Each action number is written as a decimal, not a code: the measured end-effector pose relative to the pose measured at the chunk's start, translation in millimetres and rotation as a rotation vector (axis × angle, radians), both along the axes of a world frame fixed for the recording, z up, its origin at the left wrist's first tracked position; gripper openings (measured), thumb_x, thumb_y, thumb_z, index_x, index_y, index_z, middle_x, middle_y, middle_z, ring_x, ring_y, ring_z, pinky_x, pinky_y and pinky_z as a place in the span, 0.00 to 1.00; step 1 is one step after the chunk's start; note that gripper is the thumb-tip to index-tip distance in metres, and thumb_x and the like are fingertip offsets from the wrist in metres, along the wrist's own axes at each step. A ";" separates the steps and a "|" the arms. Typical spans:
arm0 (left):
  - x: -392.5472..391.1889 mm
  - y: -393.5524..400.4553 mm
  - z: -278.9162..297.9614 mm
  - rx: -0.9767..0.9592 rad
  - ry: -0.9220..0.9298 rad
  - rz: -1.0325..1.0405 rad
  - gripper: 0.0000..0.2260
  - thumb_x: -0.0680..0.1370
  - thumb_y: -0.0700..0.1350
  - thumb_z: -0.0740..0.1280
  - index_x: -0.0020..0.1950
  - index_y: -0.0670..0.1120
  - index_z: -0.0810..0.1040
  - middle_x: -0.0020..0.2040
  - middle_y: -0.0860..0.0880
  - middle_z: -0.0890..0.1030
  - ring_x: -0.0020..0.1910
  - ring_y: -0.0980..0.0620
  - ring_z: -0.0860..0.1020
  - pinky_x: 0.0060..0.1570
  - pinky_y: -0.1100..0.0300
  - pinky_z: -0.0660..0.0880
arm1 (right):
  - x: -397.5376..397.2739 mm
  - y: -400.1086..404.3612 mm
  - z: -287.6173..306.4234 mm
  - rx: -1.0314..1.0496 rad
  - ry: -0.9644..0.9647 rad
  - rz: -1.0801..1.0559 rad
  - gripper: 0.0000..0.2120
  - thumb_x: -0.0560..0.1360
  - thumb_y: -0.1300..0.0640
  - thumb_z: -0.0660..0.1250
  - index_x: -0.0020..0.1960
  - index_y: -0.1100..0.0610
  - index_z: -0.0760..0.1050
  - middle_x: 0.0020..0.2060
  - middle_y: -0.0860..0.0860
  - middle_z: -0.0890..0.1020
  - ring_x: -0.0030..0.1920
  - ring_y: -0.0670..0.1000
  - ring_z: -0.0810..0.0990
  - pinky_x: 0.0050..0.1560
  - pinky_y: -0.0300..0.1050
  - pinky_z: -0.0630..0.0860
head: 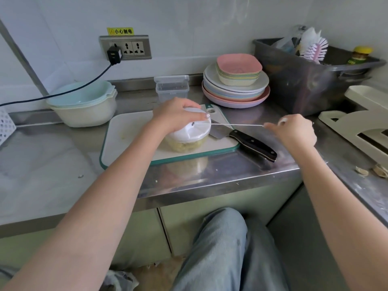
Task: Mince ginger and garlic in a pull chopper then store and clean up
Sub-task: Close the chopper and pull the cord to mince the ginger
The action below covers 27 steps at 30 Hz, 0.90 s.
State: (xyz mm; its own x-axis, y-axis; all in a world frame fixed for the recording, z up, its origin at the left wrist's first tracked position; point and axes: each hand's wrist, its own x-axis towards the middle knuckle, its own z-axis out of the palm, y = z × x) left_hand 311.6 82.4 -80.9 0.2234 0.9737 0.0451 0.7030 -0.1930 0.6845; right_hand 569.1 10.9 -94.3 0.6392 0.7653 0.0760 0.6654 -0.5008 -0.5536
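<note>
The pull chopper [190, 136], a clear bowl with a white lid, stands on the white cutting board [130, 143]. Pale yellow minced ginger and garlic shows through its wall. My left hand [175, 114] grips the lid from above and holds it down. My right hand [294, 131] holds the pull handle to the right of the chopper. The white cord [237, 124] is stretched taut between lid and hand. A black-handled knife [247, 141] lies under the cord, its blade on the board and its handle past the board's right edge.
Clear storage boxes [171, 88] stand behind the board. Stacked bowls [84, 103] sit at the left, stacked plates and bowls [235, 80] at the back right. A dark bin [304, 80] with a brush is further right, beside a dish rack [357, 124]. Peel scraps [371, 171] lie right.
</note>
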 end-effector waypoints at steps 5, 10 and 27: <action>0.0 -0.9 1.7 -0.007 0.001 -0.007 0.29 0.55 0.72 0.68 0.53 0.64 0.79 0.55 0.61 0.79 0.57 0.53 0.77 0.62 0.54 0.72 | -70.1 -1.8 3.6 0.037 0.016 0.386 0.19 0.68 0.38 0.70 0.36 0.54 0.78 0.34 0.50 0.78 0.38 0.54 0.77 0.40 0.43 0.71; -0.8 -0.4 0.8 -0.007 0.009 -0.023 0.28 0.56 0.72 0.68 0.54 0.66 0.79 0.58 0.60 0.79 0.57 0.52 0.76 0.62 0.52 0.72 | -14.2 5.9 4.4 0.012 -0.027 0.162 0.19 0.67 0.37 0.70 0.41 0.53 0.79 0.44 0.56 0.81 0.45 0.58 0.78 0.46 0.47 0.73; 1.4 -0.6 -0.4 0.003 0.014 -0.004 0.31 0.53 0.73 0.66 0.53 0.65 0.80 0.58 0.60 0.79 0.59 0.53 0.76 0.64 0.50 0.70 | 15.0 7.2 -10.8 -0.077 -0.003 0.141 0.20 0.69 0.38 0.70 0.43 0.55 0.80 0.47 0.57 0.81 0.51 0.60 0.78 0.53 0.51 0.75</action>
State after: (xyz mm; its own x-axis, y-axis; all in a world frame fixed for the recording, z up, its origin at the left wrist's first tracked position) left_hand 312.9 81.8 -81.4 0.2279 0.9727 0.0450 0.7117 -0.1979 0.6740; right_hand 584.1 18.1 -105.1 0.5244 0.8513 0.0155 0.7338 -0.4427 -0.5153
